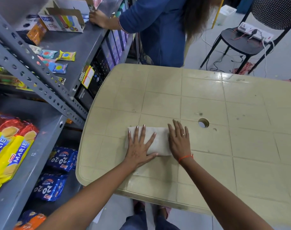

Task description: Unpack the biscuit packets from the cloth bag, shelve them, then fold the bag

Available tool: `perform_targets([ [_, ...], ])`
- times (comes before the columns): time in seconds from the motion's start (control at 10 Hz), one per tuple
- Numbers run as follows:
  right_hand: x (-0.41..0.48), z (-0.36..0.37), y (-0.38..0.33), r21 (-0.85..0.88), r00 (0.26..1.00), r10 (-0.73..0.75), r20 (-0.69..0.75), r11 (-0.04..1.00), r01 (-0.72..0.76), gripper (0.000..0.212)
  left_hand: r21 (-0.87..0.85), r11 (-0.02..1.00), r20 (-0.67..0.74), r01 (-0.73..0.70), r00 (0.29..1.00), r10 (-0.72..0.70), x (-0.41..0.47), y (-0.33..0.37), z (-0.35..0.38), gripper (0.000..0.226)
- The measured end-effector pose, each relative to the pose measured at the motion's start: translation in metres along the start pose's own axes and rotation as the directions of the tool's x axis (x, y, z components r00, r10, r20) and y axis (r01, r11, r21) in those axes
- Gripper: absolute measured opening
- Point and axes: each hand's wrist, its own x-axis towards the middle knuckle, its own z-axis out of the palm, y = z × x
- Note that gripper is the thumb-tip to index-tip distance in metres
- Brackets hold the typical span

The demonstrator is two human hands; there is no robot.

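The white cloth bag (158,140) lies folded into a small rectangle on the beige plastic table (207,100). My left hand (140,145) rests flat on its left half, fingers spread. My right hand (179,138) lies flat along the bag's right edge, fingers apart, with a ring and an orange wrist thread. Yellow and red Marie biscuit packets (10,146) sit on the grey shelf (42,130) at the left. Blue 20-20 biscuit packets (62,158) lie on the shelf below.
Another person in a blue top (151,22) stands at the far end of the shelf, one hand on it near a cardboard box (63,20). A black chair (245,40) holding a power strip stands at the back right. The table has a round hole (203,123).
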Motion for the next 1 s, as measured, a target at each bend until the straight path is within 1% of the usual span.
perform_targets([
  [0.1,-0.030,0.025,-0.006,0.012,0.962,-0.060,0.268,0.998,0.059,0.062,0.005,1.000,0.023,-0.007,1.000,0.007,-0.002,0.003,0.007,0.081],
  [0.2,-0.029,0.035,-0.004,-0.013,0.940,-0.014,0.341,1.000,0.020,0.061,0.005,1.000,0.058,0.005,0.998,-0.005,-0.002,0.003,0.011,0.082],
  [0.3,-0.022,0.035,-0.013,-0.007,0.921,0.010,0.389,1.000,-0.008,0.060,0.022,1.000,0.133,0.016,0.991,-0.019,-0.002,-0.001,0.016,0.084],
  [0.4,-0.025,0.034,-0.023,0.004,0.915,-0.010,0.402,1.000,0.010,0.061,0.034,0.999,0.151,0.038,0.988,-0.043,-0.011,-0.007,0.014,0.085],
  [0.6,-0.030,0.034,-0.096,0.026,0.873,-0.112,0.475,0.993,0.113,0.059,0.060,0.993,0.171,0.100,0.979,-0.108,-0.057,-0.068,0.014,0.085],
  [0.7,-0.034,0.032,-0.150,0.043,0.822,-0.186,0.538,0.980,0.194,0.057,0.119,0.985,0.259,0.123,0.954,-0.150,-0.087,-0.119,0.004,0.087],
  [0.8,-0.044,0.035,-0.162,0.008,0.813,-0.195,0.549,0.974,0.228,0.056,0.128,0.986,0.337,0.111,0.930,-0.149,-0.100,-0.134,0.003,0.088],
  [0.9,-0.033,0.019,-0.159,0.025,0.769,-0.183,0.613,0.977,0.213,0.055,0.097,0.983,0.394,0.159,0.900,-0.184,-0.099,-0.122,-0.016,0.084],
  [1.0,-0.008,-0.011,-0.157,0.088,0.715,-0.204,0.669,0.977,0.196,0.054,0.086,0.984,0.404,0.158,0.897,-0.179,-0.077,-0.104,-0.042,0.074],
])
